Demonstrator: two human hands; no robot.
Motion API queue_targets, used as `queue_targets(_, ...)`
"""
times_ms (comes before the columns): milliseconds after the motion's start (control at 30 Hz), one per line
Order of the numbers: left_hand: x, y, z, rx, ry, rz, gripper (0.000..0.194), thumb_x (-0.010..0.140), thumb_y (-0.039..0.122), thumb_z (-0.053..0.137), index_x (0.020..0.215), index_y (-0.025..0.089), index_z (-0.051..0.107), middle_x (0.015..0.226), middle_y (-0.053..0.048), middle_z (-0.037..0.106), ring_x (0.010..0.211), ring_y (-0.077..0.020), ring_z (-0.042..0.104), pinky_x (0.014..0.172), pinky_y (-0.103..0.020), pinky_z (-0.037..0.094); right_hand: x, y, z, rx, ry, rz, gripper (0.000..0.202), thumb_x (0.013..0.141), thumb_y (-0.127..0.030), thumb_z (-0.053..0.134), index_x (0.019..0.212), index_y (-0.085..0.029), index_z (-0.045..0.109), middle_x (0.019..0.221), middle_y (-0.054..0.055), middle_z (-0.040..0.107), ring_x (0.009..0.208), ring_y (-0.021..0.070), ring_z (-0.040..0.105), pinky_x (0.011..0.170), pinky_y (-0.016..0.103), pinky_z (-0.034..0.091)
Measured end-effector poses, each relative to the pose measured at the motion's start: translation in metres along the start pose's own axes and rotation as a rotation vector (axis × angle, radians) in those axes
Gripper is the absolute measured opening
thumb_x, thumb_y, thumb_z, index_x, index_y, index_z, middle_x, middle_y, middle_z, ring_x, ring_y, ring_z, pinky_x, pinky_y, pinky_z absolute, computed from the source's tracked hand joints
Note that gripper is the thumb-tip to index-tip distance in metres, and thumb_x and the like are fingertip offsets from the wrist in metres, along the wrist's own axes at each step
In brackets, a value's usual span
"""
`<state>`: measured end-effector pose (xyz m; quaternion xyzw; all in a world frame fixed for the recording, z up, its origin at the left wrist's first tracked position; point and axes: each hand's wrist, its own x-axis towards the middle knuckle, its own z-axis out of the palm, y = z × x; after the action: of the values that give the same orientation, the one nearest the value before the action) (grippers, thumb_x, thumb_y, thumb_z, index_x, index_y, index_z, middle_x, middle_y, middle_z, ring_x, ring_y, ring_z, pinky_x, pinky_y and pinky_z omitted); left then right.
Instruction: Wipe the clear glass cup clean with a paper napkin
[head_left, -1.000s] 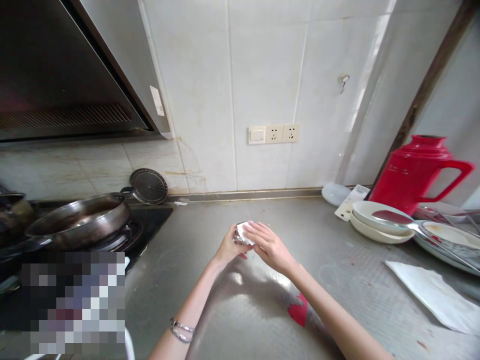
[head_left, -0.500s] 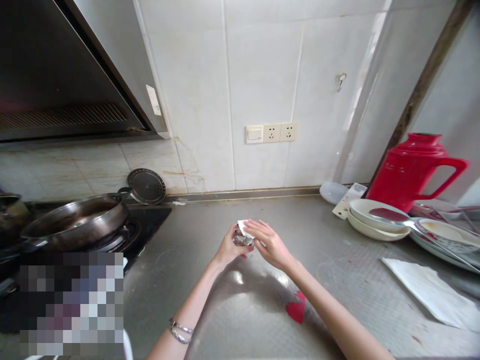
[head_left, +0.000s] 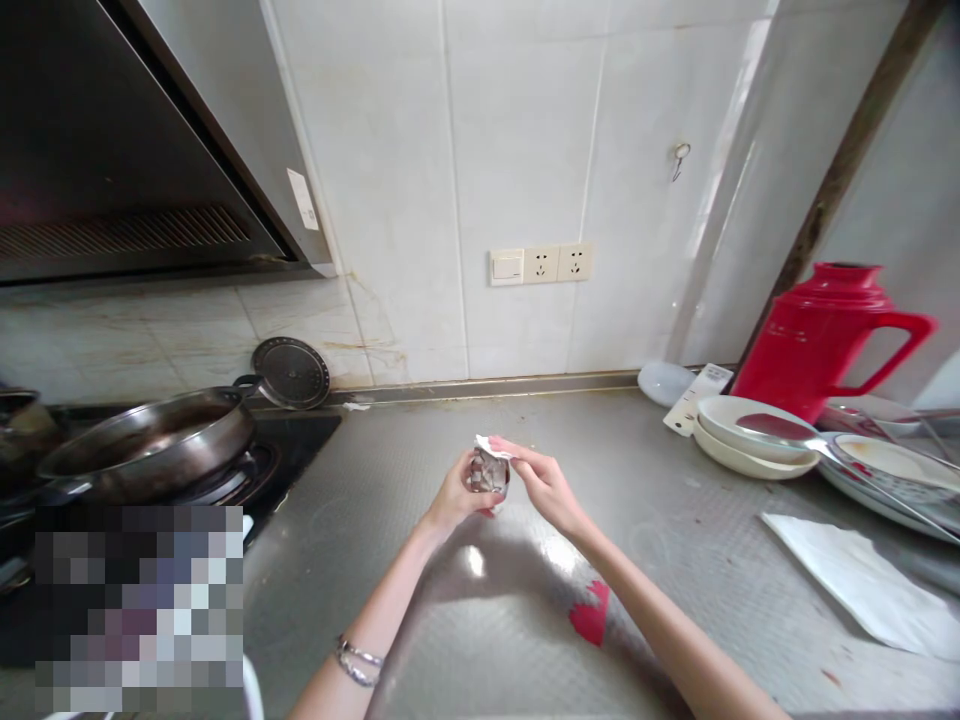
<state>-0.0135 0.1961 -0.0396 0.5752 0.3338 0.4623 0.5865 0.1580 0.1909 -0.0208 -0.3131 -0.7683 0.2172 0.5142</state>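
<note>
My left hand [head_left: 455, 502] is wrapped round a small clear glass [head_left: 489, 474], which it holds above the steel counter [head_left: 420, 640]. At the glass's upper rim is a piece of white tissue [head_left: 491, 449]. My right hand [head_left: 546, 488] pinches this tissue from the right, its fingers laid over the top edge of the glass. Part of the glass is hidden behind the fingers. Below my right forearm, a red jagged-edged patch [head_left: 590, 614] shows on the counter.
To the left, a steel pan [head_left: 154, 450] stands on the black stove under a range hood [head_left: 127, 150]. On the right are a red thermos [head_left: 821, 345], stacked white bowls [head_left: 750, 460] and a folded white paper [head_left: 862, 580]. Wall sockets [head_left: 559, 263] sit ahead.
My right hand's fingers have drawn together on the tissue, where they lay flatter over the glass before. More of the glass's side now shows. The view has shifted slightly.
</note>
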Motion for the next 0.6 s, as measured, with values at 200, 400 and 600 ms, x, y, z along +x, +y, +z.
queue_targets(200,0.0006,0.0028,-0.0039,-0.139,0.002,-0.013,0.068,0.06,0.036,0.079,0.119,0.02,0.049,0.086,-0.001,0.059,0.057,-0.0102,0.056,0.048,-0.024,0.052,-0.0025,-0.0066,-0.0004,0.017,0.038,-0.068,0.037,0.093,-0.021,0.04,0.122,-0.027,0.062,0.13,0.005,0.059,0.124,0.0235,0.053,0.105,0.048,0.041)
queue_targets(400,0.0004,0.004,-0.0062,-0.136,-0.03,0.005,0.065,0.063,0.034,0.078,0.12,0.021,0.05,0.086,-0.002,0.059,0.057,-0.0106,0.057,0.048,-0.024,0.052,-0.0061,-0.0013,0.0013,-0.164,-0.01,-0.218,0.051,0.088,-0.009,0.038,0.133,-0.03,0.051,0.137,0.004,0.053,0.13,0.0218,0.046,0.109,0.05,0.036)
queue_targets(600,-0.0006,0.0049,-0.0028,-0.115,-0.025,-0.026,0.065,0.062,0.037,0.078,0.119,0.02,0.052,0.092,-0.004,0.06,0.056,-0.0106,0.057,0.048,-0.026,0.052,-0.0052,0.0009,0.0001,-0.201,0.029,-0.189,0.051,0.087,-0.007,0.037,0.131,-0.026,0.053,0.133,0.006,0.056,0.126,0.0207,0.05,0.105,0.047,0.042)
